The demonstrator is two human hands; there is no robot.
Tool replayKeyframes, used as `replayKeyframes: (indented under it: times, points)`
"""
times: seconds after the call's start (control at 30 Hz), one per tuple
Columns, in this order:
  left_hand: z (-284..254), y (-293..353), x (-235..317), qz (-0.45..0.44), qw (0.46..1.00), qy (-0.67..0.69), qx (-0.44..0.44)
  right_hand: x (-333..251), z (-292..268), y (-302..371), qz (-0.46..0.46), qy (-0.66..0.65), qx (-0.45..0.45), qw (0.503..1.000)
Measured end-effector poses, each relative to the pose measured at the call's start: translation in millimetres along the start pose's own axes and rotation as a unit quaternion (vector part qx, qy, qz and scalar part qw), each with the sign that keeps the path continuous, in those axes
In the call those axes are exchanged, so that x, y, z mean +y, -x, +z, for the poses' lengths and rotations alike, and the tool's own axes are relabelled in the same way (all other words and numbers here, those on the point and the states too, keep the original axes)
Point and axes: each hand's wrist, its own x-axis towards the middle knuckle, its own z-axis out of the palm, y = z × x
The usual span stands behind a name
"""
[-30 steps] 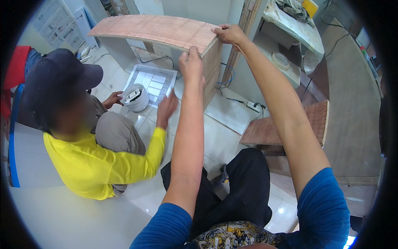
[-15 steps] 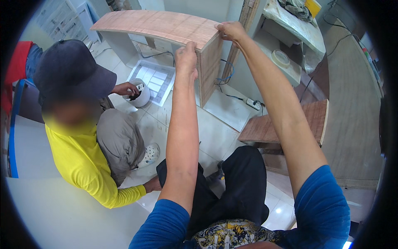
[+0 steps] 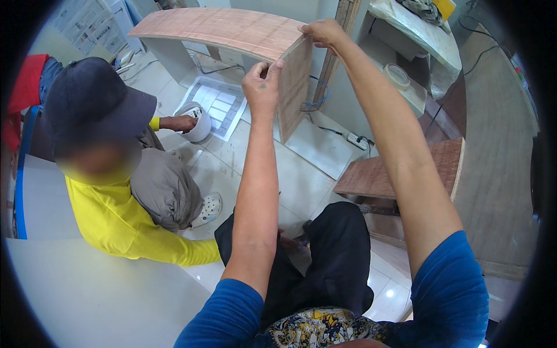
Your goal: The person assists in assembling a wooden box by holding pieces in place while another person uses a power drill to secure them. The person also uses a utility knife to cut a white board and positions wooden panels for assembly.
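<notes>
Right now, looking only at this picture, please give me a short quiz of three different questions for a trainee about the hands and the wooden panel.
1. True or false: the left hand grips the near edge of the upright plywood side panel.
2. The right hand rests on: A) the roll of tape; B) the panel's top corner; C) the power strip.
3. Fill in: the co-worker's hand touches a white ___ on the floor.

Key: 1 true; 2 B; 3 container.

Single head-worn fisheye view, looking steeply down and forward from close above the person's own forearms, rim darkened and bent, far corners perhaps indistinct
</notes>
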Motion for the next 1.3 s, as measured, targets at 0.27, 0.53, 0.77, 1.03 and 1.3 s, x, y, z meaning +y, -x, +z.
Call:
replayKeyframes:
  times: [0.27, 0.53, 0.77, 1.03, 1.3]
  points:
    - [26.3, -38.8, 0.1, -0.147, 0.954, 0.248, 0.083, 0.7, -1.7, -18.7, 0.020, 0.029, -0.030, 0.999]
    - [25.3, -49.9, -2.7, -0.160, 0.955, 0.241, 0.074, 2.2, -4.1, -25.4, 0.045, 0.009, -0.033, 0.998]
    - [35.4, -52.7, -30.6, -0.090, 0.972, 0.214, 0.042, 19.1, -20.7, -21.6, 0.022, -0.036, -0.089, 0.995]
    - [21.7, -50.6, -15.6, -0.094, 0.956, 0.275, 0.045, 7.6, -8.6, -8.8, 0.034, -0.091, -0.065, 0.993]
    - [23.1, -42.5, 9.6, -0.159, 0.927, 0.338, 0.024, 20.9, -18.3, -32.1, 0.038, -0.032, -0.067, 0.997]
